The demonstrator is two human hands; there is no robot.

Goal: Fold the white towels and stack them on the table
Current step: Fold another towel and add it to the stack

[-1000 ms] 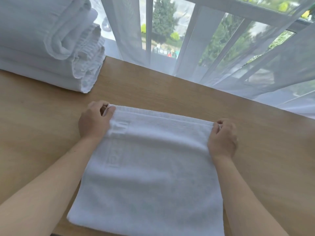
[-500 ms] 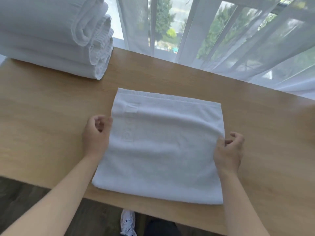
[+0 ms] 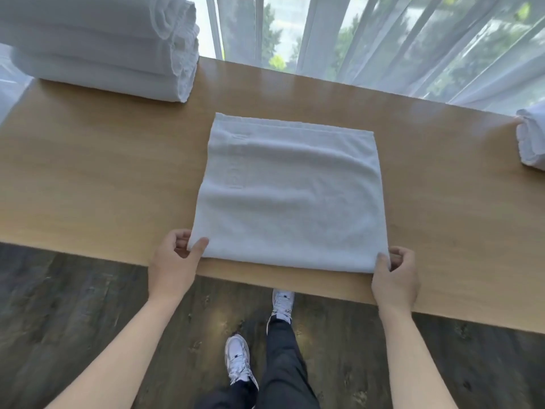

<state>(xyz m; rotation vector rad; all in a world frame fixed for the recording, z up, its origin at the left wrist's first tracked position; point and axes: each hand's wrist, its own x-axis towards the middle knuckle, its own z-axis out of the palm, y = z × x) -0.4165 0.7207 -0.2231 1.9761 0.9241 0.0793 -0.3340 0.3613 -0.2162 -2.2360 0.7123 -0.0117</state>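
Wooden table point(image 3: 88, 178) by a sheer-curtained window | I see the soft, nubbly white towel point(image 3: 290, 199), folded to a rough square, lying mid-table | left hand point(image 3: 174, 261) and right hand point(image 3: 396, 276) each pinch a near corner | folded stack point(image 3: 100, 51) far left | risk: uneven lift skews layers, limp cloth slips off the near edge.

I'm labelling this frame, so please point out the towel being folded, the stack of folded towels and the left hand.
towel being folded point(image 3: 290, 199), head view, middle of its top face.
stack of folded towels point(image 3: 97, 48), head view, its near side.
left hand point(image 3: 174, 265), head view, back of the hand.
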